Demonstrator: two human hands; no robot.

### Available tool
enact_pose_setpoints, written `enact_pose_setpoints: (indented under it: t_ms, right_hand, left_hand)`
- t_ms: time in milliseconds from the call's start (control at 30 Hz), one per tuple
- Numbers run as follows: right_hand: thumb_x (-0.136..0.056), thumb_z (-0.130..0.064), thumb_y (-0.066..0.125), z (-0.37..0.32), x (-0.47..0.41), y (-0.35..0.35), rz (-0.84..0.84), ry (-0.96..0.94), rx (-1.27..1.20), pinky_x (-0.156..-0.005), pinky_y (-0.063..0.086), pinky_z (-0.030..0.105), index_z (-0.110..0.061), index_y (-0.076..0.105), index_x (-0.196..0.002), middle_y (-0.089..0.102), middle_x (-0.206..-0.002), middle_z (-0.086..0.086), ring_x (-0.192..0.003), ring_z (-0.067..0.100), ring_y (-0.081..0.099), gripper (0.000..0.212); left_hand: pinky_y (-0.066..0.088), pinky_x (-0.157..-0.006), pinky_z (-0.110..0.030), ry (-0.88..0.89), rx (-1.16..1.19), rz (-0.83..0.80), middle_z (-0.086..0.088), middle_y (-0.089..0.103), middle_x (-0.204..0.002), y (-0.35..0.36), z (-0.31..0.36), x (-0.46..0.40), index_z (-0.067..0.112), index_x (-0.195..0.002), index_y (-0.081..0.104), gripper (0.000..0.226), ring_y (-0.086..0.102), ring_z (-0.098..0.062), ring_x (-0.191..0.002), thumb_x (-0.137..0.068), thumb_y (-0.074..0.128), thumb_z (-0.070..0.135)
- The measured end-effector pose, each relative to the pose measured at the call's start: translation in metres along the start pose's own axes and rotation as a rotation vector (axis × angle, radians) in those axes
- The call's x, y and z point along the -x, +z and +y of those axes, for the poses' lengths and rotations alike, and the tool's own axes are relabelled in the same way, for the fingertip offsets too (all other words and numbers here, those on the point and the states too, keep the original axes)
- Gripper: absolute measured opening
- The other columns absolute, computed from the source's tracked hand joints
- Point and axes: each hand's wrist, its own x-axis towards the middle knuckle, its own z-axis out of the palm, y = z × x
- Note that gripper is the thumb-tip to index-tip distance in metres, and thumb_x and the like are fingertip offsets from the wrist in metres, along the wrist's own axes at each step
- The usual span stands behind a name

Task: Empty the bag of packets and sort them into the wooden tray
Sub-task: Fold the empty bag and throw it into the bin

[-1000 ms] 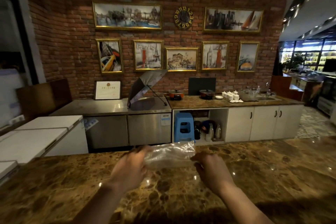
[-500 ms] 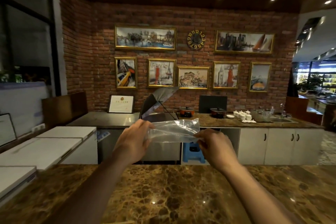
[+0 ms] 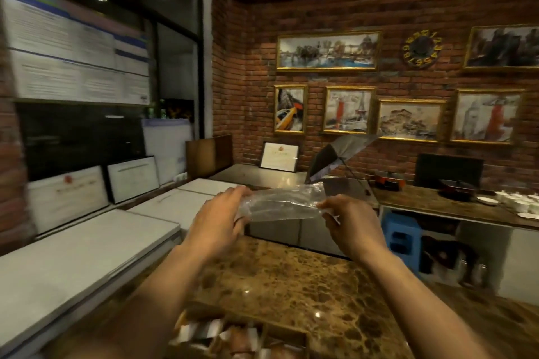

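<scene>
Wooden tray [image 3: 291,338]: nearest, at the bottom edge on the marble counter [image 3: 291,280]; packets [image 3: 201,332] already lying in its compartments, blurred
Bag [image 3: 283,204]: clear plastic, seemingly empty; held up in the air beyond the tray, above the counter's far edge; long axis left to right, sagging slightly
Left hand [image 3: 218,221]: fingers [image 3: 237,192] closed on the bag's left end
Right hand [image 3: 350,221]: fingers pinching the right end; neither hand clearly nearer
Next, as a guess: putting the bag aside, off to the left
Beyond: steel worktop, open umbrella [image 3: 335,154], brick wall with pictures

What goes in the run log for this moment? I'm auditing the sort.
both hands: left hand, right hand | hold clear bag above counter | tray has packets
</scene>
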Motion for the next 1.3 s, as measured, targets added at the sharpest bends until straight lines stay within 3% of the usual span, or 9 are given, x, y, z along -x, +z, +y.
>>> enact_pose_setpoints:
  t_ms: [167, 267, 367, 467, 633, 767, 900, 1100, 1300]
  right_hand:
    - [-0.091, -0.017, 0.069, -0.096, -0.025, 0.061, -0.031, -0.173, -0.135, -0.08, 0.057, 0.03, -0.032, 0.07, -0.115, 0.072, -0.112, -0.007, -0.097, 0.011, 0.066, 0.028]
    - [-0.091, -0.016, 0.068, -0.17, -0.039, 0.098, -0.126, -0.267, -0.238, -0.083, 0.058, 0.038, -0.03, 0.071, -0.115, 0.073, -0.112, -0.006, -0.1, 0.013, 0.067, 0.028]
    - [-0.09, -0.015, 0.07, -0.246, -0.045, 0.134, -0.12, -0.34, -0.335, -0.087, 0.058, 0.037, -0.027, 0.075, -0.109, 0.074, -0.111, -0.006, -0.099, 0.014, 0.069, 0.023]
    - [-0.091, -0.014, 0.07, -0.319, -0.044, 0.168, -0.144, -0.425, -0.382, -0.096, 0.055, 0.035, -0.027, 0.077, -0.11, 0.074, -0.116, -0.006, -0.104, 0.015, 0.068, 0.023]
    - [-0.091, -0.017, 0.069, -0.429, -0.022, 0.214, -0.217, -0.548, -0.487, -0.084, 0.056, 0.034, -0.03, 0.076, -0.108, 0.074, -0.109, -0.007, -0.092, 0.018, 0.07, 0.022]
    - [-0.092, -0.017, 0.068, -0.499, 0.006, 0.237, -0.302, -0.61, -0.569, -0.088, 0.055, 0.036, -0.029, 0.076, -0.107, 0.074, -0.111, -0.007, -0.092, 0.019, 0.069, 0.021]
    - [-0.086, -0.006, 0.069, -0.537, 0.027, 0.26, -0.347, -0.729, -0.711, -0.076, 0.057, 0.041, -0.021, 0.078, -0.101, 0.075, -0.099, -0.001, -0.086, 0.027, 0.07, 0.023]
    - [-0.088, -0.011, 0.073, -0.565, 0.05, 0.293, -0.411, -0.833, -0.784, -0.073, 0.057, 0.033, -0.026, 0.077, -0.104, 0.075, -0.099, -0.003, -0.084, 0.02, 0.068, 0.022]
    - [-0.089, -0.004, 0.068, -0.562, 0.063, 0.331, -0.507, -0.946, -0.819, -0.069, 0.058, 0.042, -0.017, 0.078, -0.105, 0.074, -0.094, 0.007, -0.079, 0.03, 0.068, 0.022]
  left_hand:
    - [0.046, -0.106, -0.04, -0.165, -0.035, 0.034, 0.015, 0.053, -0.139, -0.066, -0.088, 0.051, 0.045, -0.133, 0.042, 0.055, 0.052, -0.012, -0.123, -0.084, 0.065, 0.048]
    - [0.046, -0.102, -0.036, -0.258, -0.124, 0.076, 0.011, 0.054, -0.14, -0.111, -0.151, 0.083, 0.046, -0.132, 0.039, 0.049, 0.054, -0.017, -0.124, -0.09, 0.064, 0.04]
    - [0.047, -0.1, -0.036, -0.329, -0.21, 0.098, 0.01, 0.057, -0.138, -0.159, -0.202, 0.121, 0.041, -0.128, 0.043, 0.045, 0.056, -0.019, -0.123, -0.092, 0.067, 0.031]
    - [0.048, -0.1, -0.039, -0.447, -0.292, 0.141, 0.009, 0.057, -0.136, -0.201, -0.239, 0.164, 0.039, -0.13, 0.044, 0.044, 0.056, -0.02, -0.122, -0.092, 0.066, 0.032]
    - [0.049, -0.103, -0.041, -0.595, -0.391, 0.166, 0.006, 0.055, -0.138, -0.264, -0.275, 0.242, 0.029, -0.136, 0.047, 0.049, 0.057, -0.017, -0.12, -0.092, 0.068, 0.032]
    - [0.05, -0.101, -0.04, -0.715, -0.486, 0.18, 0.007, 0.051, -0.14, -0.302, -0.292, 0.301, 0.029, -0.136, 0.047, 0.048, 0.056, -0.016, -0.121, -0.092, 0.066, 0.035]
    - [0.051, -0.097, -0.038, -0.813, -0.56, 0.173, 0.01, 0.051, -0.14, -0.318, -0.3, 0.342, 0.031, -0.133, 0.046, 0.046, 0.057, -0.015, -0.12, -0.092, 0.067, 0.034]
    - [0.052, -0.094, -0.038, -0.96, -0.628, 0.16, 0.01, 0.051, -0.137, -0.31, -0.3, 0.386, 0.033, -0.134, 0.043, 0.046, 0.057, -0.014, -0.115, -0.093, 0.064, 0.037]
    - [0.051, -0.097, -0.042, -1.081, -0.613, 0.12, 0.005, 0.053, -0.136, -0.277, -0.303, 0.406, 0.03, -0.135, 0.045, 0.047, 0.057, -0.019, -0.117, -0.093, 0.064, 0.035]
